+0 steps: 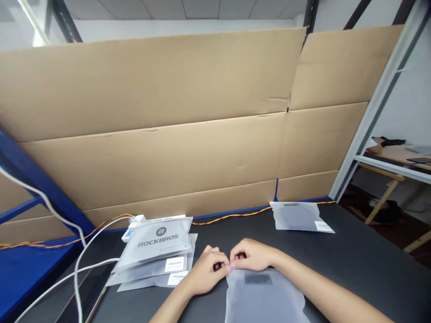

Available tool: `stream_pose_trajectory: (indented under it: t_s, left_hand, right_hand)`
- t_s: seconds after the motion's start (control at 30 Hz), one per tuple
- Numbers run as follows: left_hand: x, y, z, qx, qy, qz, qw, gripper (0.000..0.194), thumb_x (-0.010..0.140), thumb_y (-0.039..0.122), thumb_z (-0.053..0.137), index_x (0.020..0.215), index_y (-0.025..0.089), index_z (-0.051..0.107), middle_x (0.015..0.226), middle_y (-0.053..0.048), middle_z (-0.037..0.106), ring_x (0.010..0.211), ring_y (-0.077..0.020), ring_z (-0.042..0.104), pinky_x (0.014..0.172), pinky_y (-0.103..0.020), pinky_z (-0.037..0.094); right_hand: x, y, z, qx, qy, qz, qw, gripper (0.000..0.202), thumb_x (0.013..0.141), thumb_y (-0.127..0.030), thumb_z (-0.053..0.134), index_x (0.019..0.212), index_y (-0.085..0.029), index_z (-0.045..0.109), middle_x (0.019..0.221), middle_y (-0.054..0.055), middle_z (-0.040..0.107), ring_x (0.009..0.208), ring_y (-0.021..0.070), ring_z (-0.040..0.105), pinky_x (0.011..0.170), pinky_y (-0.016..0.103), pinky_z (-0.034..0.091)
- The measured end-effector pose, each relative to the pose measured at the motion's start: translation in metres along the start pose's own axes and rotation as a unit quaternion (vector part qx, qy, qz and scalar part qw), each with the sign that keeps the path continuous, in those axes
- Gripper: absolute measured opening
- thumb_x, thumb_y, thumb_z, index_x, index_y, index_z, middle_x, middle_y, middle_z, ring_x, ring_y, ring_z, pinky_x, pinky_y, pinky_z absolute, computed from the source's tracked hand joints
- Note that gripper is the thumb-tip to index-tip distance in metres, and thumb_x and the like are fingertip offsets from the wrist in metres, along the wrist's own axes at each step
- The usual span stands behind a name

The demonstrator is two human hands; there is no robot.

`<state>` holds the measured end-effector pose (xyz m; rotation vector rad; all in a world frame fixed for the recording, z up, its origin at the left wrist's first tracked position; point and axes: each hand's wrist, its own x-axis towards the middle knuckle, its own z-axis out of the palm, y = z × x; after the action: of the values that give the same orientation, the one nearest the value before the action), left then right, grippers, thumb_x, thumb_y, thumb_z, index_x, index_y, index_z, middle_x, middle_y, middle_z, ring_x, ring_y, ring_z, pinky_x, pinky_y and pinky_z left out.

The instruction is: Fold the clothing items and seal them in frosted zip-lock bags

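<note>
A frosted plastic bag with a dark printed block near its top edge lies on the black table at the bottom centre. My left hand is pinched at the bag's upper left corner. Touching it there, my right hand has thumb and fingers closed on the bag's top edge. To the left, a stack of similar bags is topped by one marked ROCKBROS; white labels show on the lower ones. Another frosted bag with a white label lies at the back right.
A cardboard wall rises behind the black table. White cables run down the left side, near a blue frame. A power strip and red-yellow wires lie along the back edge.
</note>
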<state>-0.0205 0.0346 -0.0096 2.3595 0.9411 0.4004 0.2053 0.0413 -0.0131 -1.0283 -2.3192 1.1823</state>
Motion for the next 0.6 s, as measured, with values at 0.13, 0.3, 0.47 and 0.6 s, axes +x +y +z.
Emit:
stream_pose_trajectory:
  t_s: [0.13, 0.3, 0.47, 0.6]
  left_hand:
    - [0.0, -0.003, -0.001, -0.024, -0.009, 0.0, 1.0, 0.027, 0.093, 0.036, 0.057, 0.073, 0.021, 0.067, 0.072, 0.002, 0.059, 0.079, -0.0178, 0.051, 0.084, -0.03, 0.035]
    - [-0.002, -0.005, -0.006, -0.077, -0.001, -0.025, 0.997, 0.028, 0.094, 0.034, 0.053, 0.073, 0.021, 0.065, 0.074, 0.001, 0.06, 0.082, -0.0183, 0.051, 0.081, -0.029, 0.037]
    - [-0.004, -0.004, -0.004, -0.095, 0.015, -0.044, 0.994, 0.029, 0.094, 0.035, 0.051, 0.072, 0.021, 0.062, 0.074, 0.001, 0.061, 0.082, -0.0193, 0.05, 0.076, -0.027, 0.038]
    - [-0.003, -0.001, -0.002, -0.102, 0.024, -0.037, 0.994, 0.028, 0.095, 0.034, 0.049, 0.074, 0.021, 0.06, 0.076, 0.001, 0.061, 0.081, -0.0184, 0.051, 0.079, -0.028, 0.038]
  right_hand:
    - [0.001, 0.003, -0.001, 0.009, -0.023, 0.002, 1.0, 0.018, 0.082, -0.032, 0.066, 0.089, -0.018, 0.075, 0.065, -0.004, 0.062, 0.059, 0.0089, 0.05, 0.055, 0.018, 0.036]
    - [-0.046, 0.015, -0.027, 0.019, -0.02, 0.04, 0.999, 0.015, 0.082, -0.027, 0.063, 0.083, -0.016, 0.073, 0.066, -0.004, 0.06, 0.058, 0.0088, 0.047, 0.054, 0.018, 0.034]
    - [-0.114, 0.025, -0.044, 0.037, -0.012, 0.092, 0.995, 0.018, 0.085, -0.028, 0.058, 0.077, -0.015, 0.069, 0.066, -0.003, 0.058, 0.06, 0.0108, 0.049, 0.057, 0.02, 0.036]
    - [-0.138, 0.021, -0.047, 0.111, -0.043, 0.15, 0.982, 0.017, 0.084, -0.03, 0.062, 0.077, -0.016, 0.069, 0.063, -0.002, 0.058, 0.061, 0.013, 0.055, 0.059, 0.022, 0.04]
